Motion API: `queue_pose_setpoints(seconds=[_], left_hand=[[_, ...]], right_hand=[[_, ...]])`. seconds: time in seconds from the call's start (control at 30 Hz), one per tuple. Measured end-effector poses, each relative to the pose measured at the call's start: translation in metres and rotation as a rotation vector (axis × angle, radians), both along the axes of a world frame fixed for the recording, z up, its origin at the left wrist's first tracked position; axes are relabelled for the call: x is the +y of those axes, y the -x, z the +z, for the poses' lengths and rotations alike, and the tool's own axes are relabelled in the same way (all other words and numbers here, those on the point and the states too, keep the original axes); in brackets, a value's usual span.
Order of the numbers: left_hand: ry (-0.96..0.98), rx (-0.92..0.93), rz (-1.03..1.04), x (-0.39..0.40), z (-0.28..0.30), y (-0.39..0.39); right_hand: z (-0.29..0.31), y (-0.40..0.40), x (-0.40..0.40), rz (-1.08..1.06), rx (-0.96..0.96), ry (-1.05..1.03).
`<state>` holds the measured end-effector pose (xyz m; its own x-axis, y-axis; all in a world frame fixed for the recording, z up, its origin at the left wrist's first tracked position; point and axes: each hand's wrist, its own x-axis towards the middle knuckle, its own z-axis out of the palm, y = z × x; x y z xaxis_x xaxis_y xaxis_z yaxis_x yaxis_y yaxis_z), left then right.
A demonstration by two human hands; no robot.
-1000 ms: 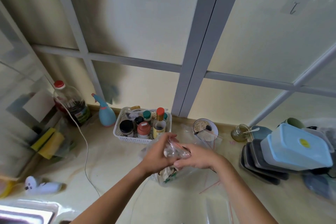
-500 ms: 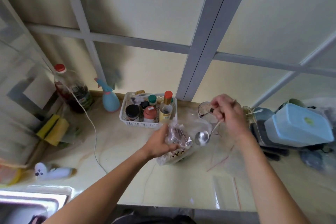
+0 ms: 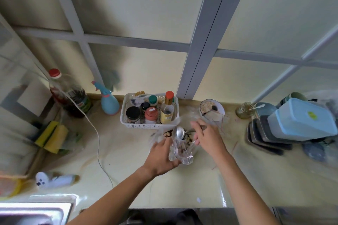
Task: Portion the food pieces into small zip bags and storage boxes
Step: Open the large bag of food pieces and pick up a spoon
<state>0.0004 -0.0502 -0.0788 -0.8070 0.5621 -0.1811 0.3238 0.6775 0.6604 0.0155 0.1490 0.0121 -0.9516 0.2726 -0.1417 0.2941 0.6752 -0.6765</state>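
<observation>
- The food (image 3: 184,138), brown and pale pieces, is sitting in a big clear bag (image 3: 159,136) on the counter (image 3: 128,184), just in front of the white basket (image 3: 146,126).
- The left hand (image 3: 161,159) is gripping a small zip bag (image 3: 180,154), fingers curled round its crumpled plastic, right against the food.
- The right hand (image 3: 206,138) is pinching the handle of a spoon (image 3: 178,132), whose bowl is hanging over the food and the small bag's mouth; I cannot tell whether the spoon is carrying anything.
- The step looks like spooning pieces from the big bag into the small one.
- Risk: the small bag's mouth is looking crumpled and half closed, so pieces tipped from the spoon could be landing on the counter instead of inside.
- Risk: the soft plastic is giving no support, so a slackening grip could be letting the bag sag and spill what is in it.
- Further out, a bowl (image 3: 212,108) with a utensil in it is standing behind the right hand, near enough for the elbow or spoon handle to knock it.
- A blue box (image 3: 300,120) is resting on stacked dark trays at the right, well apart from the hands.
</observation>
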Motion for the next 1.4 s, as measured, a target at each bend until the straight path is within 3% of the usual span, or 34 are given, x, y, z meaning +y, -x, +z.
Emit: queue_pose_setpoints(seconds=[0.2,0.33,0.53,0.73,1.03,1.1,1.17,1.4], left_hand=[[-0.089,-0.103,-0.128,0.035,0.004,-0.009],[-0.112,-0.239,-0.017,0.073,0.004,-0.005],[0.120,-0.119,0.656,0.086,-0.030,-0.001],[0.027,0.078,0.934,0.078,-0.028,0.000],[0.182,0.102,0.926,0.090,-0.038,-0.023],[0.201,0.089,0.897,0.090,-0.039,-0.029],[0.237,0.083,0.829,0.088,-0.041,-0.033],[0.291,0.016,0.733,0.080,-0.043,-0.038]], right_hand=[[-0.032,-0.008,0.029,0.011,-0.074,-0.106],[-0.041,-0.008,0.061,-0.038,-0.086,-0.156],[-0.045,-0.006,0.082,0.017,-0.110,-0.074],[-0.045,0.006,0.075,0.167,-0.060,0.035],[-0.060,0.000,0.040,0.638,0.052,-0.469],[-0.062,0.000,0.036,0.634,0.104,-0.397],[-0.062,0.003,0.037,0.598,-0.022,-0.209],[-0.080,0.004,0.033,0.068,-0.163,0.320]])
